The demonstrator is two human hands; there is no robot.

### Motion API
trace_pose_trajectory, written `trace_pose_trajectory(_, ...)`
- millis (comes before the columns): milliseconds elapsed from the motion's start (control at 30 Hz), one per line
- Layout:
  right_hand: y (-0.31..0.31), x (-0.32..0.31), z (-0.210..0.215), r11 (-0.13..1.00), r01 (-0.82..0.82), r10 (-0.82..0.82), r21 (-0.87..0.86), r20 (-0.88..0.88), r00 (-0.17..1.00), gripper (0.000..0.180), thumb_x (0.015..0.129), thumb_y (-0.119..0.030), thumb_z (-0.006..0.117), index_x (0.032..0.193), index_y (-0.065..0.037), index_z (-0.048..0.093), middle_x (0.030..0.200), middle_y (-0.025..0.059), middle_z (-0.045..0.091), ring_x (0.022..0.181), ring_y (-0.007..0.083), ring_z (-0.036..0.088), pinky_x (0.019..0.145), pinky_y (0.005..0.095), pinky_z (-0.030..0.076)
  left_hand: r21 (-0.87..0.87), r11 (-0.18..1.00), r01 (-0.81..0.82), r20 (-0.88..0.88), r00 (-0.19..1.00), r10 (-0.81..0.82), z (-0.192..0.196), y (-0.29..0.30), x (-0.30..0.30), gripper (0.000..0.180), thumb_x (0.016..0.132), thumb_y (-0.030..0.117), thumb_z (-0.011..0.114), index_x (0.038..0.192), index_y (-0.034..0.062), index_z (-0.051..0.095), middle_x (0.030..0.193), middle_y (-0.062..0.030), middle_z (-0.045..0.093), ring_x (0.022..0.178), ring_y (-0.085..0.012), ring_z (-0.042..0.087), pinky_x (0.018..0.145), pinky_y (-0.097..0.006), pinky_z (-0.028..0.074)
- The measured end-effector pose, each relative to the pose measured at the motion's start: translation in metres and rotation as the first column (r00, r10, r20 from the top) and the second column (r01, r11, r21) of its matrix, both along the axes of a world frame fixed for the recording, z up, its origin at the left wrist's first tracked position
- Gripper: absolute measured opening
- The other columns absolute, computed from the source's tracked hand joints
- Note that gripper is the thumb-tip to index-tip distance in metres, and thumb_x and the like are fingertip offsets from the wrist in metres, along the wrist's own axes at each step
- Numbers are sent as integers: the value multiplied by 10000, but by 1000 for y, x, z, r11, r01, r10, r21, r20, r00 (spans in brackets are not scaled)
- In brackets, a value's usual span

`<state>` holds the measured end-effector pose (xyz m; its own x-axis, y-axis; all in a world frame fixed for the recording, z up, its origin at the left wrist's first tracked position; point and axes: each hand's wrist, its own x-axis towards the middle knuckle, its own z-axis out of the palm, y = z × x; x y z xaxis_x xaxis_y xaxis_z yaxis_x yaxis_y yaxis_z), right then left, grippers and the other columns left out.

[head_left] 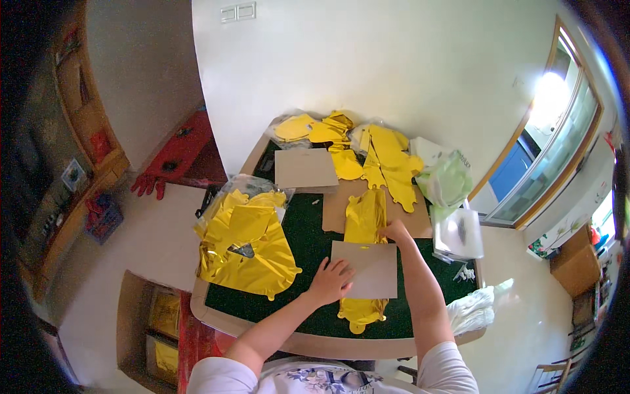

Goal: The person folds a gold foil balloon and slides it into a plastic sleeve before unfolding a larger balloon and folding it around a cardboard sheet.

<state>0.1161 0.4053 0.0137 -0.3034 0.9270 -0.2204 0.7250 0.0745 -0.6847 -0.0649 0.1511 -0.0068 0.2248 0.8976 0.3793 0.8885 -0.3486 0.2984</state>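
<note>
A long, flat gold foil balloon lies lengthwise across the table in front of me. On top of its middle rests a grey-brown cardboard sheet, so the foil shows only above and below it. My left hand lies on the sheet's left edge with its fingers spread. Just beyond the sheet's far right corner, my right hand has its fingers closed at the balloon's right edge; the fingertips are partly hidden.
A pile of gold foil balloons covers the left side. More gold foil, a cardboard stack and clear bags lie at the back and right. White plastic hangs over the right edge. An open box stands at lower left.
</note>
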Motion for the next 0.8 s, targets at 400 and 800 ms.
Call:
trace_pose_trajectory(400,-21,1,16,985,31,-58,-168,-161,985,296,752,-36,720,1036,32,672,888,68,691,770,150,635,710,287,500,-31,1000,-8,15,1000,8,2,-1,2,405,829,314,619,1200,158,578,1298,-113,502,1272,-308,407,1065,-565,285)
trace_pose_trajectory(800,-55,28,16,993,-109,115,38,-408,906,267,784,-23,710,1030,49,634,903,30,673,810,106,597,730,259,482,-66,998,10,30,1000,-8,8,-1,-1,395,849,312,598,1216,169,580,1331,-108,479,1290,-308,385,1075,-568,274)
